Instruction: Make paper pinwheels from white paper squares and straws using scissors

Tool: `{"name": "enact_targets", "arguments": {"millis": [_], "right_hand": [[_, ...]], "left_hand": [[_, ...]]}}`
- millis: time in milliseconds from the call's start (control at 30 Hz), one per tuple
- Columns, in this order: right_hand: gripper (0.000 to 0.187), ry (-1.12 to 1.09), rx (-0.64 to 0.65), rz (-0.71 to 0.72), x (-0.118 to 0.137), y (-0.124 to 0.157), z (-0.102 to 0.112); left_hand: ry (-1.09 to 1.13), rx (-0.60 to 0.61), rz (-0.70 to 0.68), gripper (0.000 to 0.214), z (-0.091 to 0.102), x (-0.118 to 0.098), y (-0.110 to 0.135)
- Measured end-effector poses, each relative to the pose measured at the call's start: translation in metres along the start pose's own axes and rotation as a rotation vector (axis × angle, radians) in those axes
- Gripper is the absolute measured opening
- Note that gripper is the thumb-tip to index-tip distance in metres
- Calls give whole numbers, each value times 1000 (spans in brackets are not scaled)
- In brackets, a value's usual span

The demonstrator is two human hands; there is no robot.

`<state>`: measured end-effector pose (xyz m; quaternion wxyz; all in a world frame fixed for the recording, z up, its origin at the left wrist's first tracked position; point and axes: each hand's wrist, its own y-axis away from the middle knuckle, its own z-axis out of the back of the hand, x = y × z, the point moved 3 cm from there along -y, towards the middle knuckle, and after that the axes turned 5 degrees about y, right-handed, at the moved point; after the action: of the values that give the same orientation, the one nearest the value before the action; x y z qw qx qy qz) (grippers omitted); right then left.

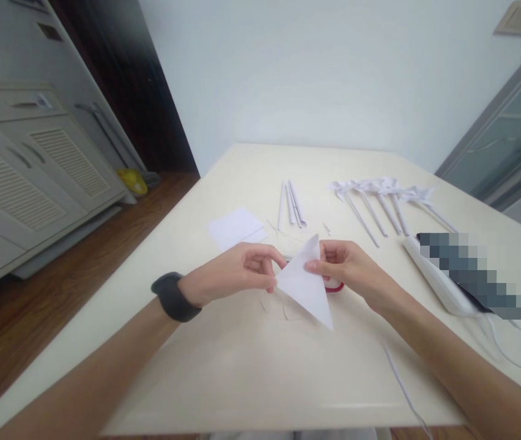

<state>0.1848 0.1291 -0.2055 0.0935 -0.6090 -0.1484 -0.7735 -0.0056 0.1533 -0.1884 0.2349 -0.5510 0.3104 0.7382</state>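
A white sheet of paper folded into a triangle (305, 278) is held up over the table between both hands. My left hand (254, 267) pinches its left corner between thumb and finger; a black band sits on that wrist. My right hand (345, 266) grips the upper right edge, thumb on the near face and fingers behind. Partly hidden behind the paper and my right hand is a red-handled item (335, 288), whose kind I cannot make out. Flat white paper sheets (235, 227) lie just beyond my left hand.
Several rolled paper sticks (293, 205) lie farther back on the table (260, 379). Several paper pinwheels on sticks (382, 189) rest at the back right. A white object with a blurred dark top (444, 278) and cables (402, 385) lie at the right. Thin wire-like pieces are scattered near the hands.
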Motion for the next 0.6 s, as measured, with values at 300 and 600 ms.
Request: {"name": "enact_targets", "arguments": {"millis": [300,600], "right_hand": [[22,48,29,64,7,1,2],[29,57,5,28,2,1,4]], "left_hand": [[-54,42,29,25,-2,7,1],[-109,70,22,27,-1,5,1]]}}
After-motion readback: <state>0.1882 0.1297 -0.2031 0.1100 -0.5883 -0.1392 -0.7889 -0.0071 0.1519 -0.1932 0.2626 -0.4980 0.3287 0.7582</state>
